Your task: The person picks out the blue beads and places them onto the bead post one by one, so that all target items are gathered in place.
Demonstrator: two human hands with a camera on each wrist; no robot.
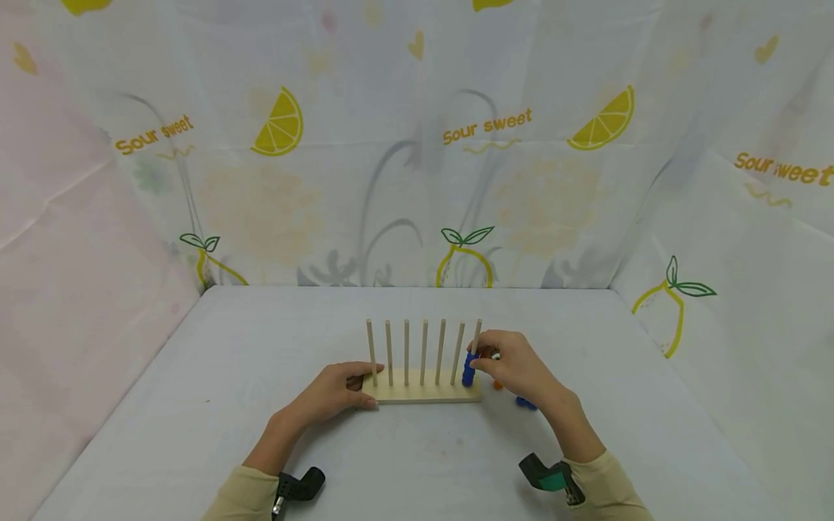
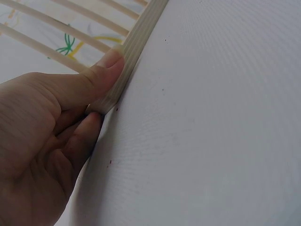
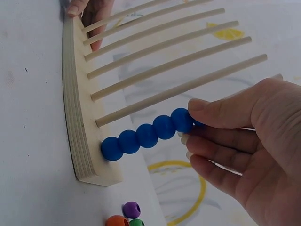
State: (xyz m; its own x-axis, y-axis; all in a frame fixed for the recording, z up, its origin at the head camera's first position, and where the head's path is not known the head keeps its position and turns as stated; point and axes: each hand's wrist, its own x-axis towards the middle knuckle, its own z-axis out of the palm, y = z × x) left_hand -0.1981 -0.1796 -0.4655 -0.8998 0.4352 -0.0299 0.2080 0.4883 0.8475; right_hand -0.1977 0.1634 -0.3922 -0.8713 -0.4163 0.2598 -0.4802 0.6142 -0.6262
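Observation:
A pale wooden base [image 1: 423,394] with a row of several upright pegs [image 1: 424,351] stands on the white table. My left hand [image 1: 332,394] holds its left end; in the left wrist view the thumb [image 2: 106,70] lies along the base edge, with fingers beneath. Blue beads [image 3: 146,135] are stacked on the rightmost peg, from the base up. At the top of the stack my right hand [image 1: 515,365] pinches a blue bead [image 3: 199,124] on that peg, mostly hidden by the thumb. The other pegs carry no beads.
Loose beads lie on the table right of the base: a purple bead [image 3: 132,209], an orange bead [image 3: 116,221], a green bead [image 3: 136,222] and blue beads [image 1: 526,403]. Some are hidden behind my right hand. A lemon-print cloth [image 1: 417,181] surrounds the table.

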